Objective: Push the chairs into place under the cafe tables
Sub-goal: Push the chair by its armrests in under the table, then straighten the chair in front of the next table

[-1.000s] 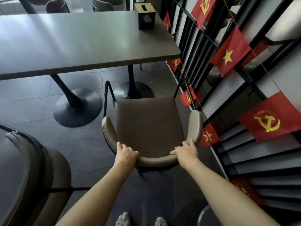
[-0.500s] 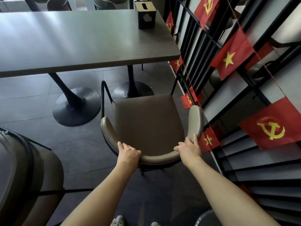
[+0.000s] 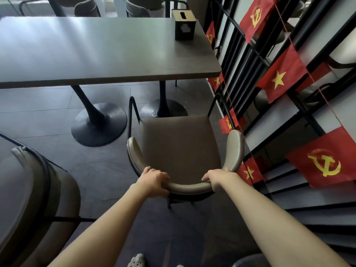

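**Hands gripping chair back**

Left hand (image 3: pixel 154 181) and right hand (image 3: pixel 219 178) both clamped on the curved backrest of a tan chair (image 3: pixel 179 147), one near each end. Chair facing the grey desk (image 3: pixel 96 53), seat front just short of the desk edge, not tucked under. Black box (image 3: pixel 184 25) on the desk's far right corner. Red flags (image 3: pixel 281 78) strung along the right railing.

1. The chair (image 3: pixel 179 149) is taupe with a black frame.
2. The desk (image 3: pixel 92 53) is dark grey.
3. The flags (image 3: pixel 279 78) are red with yellow emblems.
4. The box (image 3: pixel 184 26) is black with a tan top.
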A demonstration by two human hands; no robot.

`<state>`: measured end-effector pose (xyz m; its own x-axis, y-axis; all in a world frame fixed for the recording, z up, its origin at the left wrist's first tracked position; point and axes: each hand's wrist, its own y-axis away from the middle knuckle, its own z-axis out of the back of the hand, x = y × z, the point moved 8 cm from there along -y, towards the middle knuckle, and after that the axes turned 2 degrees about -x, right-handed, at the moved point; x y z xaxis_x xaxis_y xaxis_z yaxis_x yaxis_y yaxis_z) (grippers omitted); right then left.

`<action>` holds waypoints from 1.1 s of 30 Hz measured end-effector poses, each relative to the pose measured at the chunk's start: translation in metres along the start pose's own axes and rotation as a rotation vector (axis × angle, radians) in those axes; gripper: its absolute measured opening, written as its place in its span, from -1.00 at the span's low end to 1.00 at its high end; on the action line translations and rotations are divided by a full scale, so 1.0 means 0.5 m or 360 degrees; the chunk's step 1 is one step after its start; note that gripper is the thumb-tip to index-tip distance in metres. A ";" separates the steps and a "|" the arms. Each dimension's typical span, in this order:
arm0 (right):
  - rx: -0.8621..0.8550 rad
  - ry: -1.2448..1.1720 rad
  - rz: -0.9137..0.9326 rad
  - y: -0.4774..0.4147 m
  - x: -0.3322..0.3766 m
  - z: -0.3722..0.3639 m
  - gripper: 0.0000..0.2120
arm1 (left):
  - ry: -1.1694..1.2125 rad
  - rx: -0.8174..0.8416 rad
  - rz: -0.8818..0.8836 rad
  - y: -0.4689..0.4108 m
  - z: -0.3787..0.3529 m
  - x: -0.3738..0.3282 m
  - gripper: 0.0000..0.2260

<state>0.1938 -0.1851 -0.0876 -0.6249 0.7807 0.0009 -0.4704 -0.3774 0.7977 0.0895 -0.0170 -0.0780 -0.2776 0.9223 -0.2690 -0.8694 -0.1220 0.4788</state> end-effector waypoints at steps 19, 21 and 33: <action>-0.0565 0.0013 0.0759 0.169 0.679 0.046 -0.32 | 0.0533 -0.1025 0.1149 0.476 0.018 0.454 -0.36; -0.0558 0.0037 0.0789 0.176 0.772 0.022 -0.29 | 0.0479 -0.0884 0.1228 0.544 -0.016 0.528 -0.30; -0.0531 0.0820 0.0977 0.144 1.160 -0.083 -0.31 | 0.0266 -0.0049 0.1113 0.756 -0.224 0.793 -0.40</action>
<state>-0.2281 0.2199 -0.0547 -0.9945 0.0987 0.0355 -0.0653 -0.8474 0.5269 -0.3950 0.2613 -0.0972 -0.8303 0.5563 -0.0337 -0.4758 -0.6761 0.5626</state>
